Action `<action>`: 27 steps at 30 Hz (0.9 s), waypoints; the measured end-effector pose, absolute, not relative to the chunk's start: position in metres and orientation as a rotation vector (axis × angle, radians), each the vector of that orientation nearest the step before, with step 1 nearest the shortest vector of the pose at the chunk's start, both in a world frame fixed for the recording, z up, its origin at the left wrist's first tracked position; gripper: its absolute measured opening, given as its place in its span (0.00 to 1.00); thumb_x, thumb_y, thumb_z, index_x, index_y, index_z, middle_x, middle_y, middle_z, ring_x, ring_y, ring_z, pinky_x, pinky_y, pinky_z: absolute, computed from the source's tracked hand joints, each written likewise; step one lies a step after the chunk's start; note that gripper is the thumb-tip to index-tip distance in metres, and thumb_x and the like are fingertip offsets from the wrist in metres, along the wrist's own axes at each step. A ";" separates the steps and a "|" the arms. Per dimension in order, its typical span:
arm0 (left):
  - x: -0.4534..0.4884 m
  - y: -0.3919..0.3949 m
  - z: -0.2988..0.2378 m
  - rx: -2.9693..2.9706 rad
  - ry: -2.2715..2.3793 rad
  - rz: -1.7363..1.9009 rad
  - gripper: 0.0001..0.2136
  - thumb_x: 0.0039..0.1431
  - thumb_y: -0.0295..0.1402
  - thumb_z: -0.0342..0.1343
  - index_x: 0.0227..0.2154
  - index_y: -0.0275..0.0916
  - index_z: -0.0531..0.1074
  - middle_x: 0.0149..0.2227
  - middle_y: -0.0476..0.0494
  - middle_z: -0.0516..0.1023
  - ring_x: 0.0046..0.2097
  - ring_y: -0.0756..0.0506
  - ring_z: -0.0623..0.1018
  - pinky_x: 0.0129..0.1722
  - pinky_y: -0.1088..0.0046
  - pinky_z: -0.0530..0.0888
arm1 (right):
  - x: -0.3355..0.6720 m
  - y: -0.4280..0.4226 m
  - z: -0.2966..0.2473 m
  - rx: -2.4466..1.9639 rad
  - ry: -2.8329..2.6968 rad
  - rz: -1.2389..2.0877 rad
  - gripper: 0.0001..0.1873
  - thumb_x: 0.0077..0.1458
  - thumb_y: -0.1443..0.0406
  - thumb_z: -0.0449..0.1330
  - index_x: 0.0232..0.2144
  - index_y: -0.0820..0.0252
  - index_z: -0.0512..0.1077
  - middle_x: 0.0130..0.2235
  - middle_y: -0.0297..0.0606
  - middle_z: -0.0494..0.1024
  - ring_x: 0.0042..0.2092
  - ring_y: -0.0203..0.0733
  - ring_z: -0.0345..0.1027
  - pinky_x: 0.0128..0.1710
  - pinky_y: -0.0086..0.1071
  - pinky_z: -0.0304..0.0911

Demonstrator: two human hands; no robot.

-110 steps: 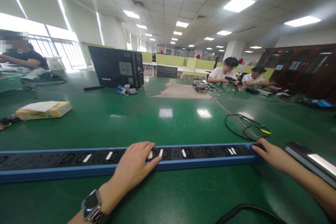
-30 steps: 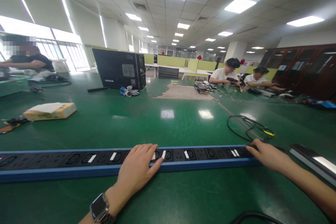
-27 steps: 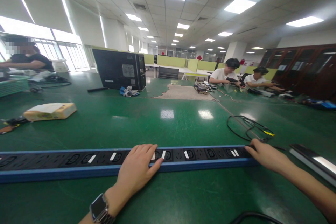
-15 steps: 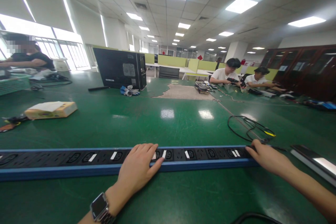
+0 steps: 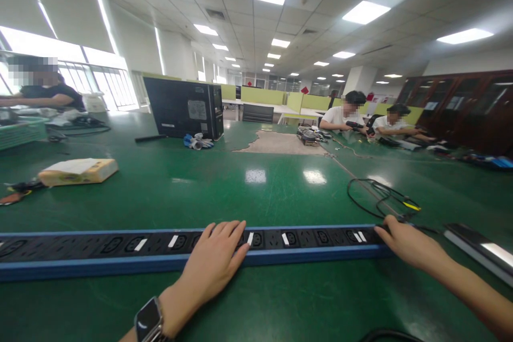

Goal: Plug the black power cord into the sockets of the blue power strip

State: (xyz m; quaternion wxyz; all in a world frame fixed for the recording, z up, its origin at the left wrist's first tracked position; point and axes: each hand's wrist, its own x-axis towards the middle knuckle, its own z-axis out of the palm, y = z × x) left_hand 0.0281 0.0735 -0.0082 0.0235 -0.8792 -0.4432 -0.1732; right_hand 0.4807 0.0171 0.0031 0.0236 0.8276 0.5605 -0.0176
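A long blue-edged black power strip [image 5: 120,248] with several sockets lies across the green table [image 5: 256,192] in front of me. My left hand [image 5: 212,262], with a watch on its wrist, rests flat on the strip's middle, fingers stretched out. My right hand [image 5: 406,243] is closed over the strip's right end. What its fingertips hold is hidden.
A coiled black cable [image 5: 379,197] lies just beyond the strip's right end. A second dark strip [image 5: 476,251] lies at the right. A yellow box [image 5: 78,171] sits at left, a computer case [image 5: 184,109] behind. One person sits far left, two at the back right.
Both hands stay on the strip. My left hand has shifted slightly right along it. The view has drifted a little.
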 end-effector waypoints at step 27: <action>0.021 0.076 -0.005 -2.788 -1.374 -0.527 0.27 0.59 0.49 0.50 0.55 0.36 0.66 0.53 0.36 0.72 0.54 0.38 0.69 0.55 0.56 0.65 | 0.484 0.018 -0.001 2.568 1.739 -0.034 0.18 0.60 0.52 0.39 0.34 0.58 0.60 0.31 0.47 0.77 0.37 0.54 0.74 0.34 0.39 0.59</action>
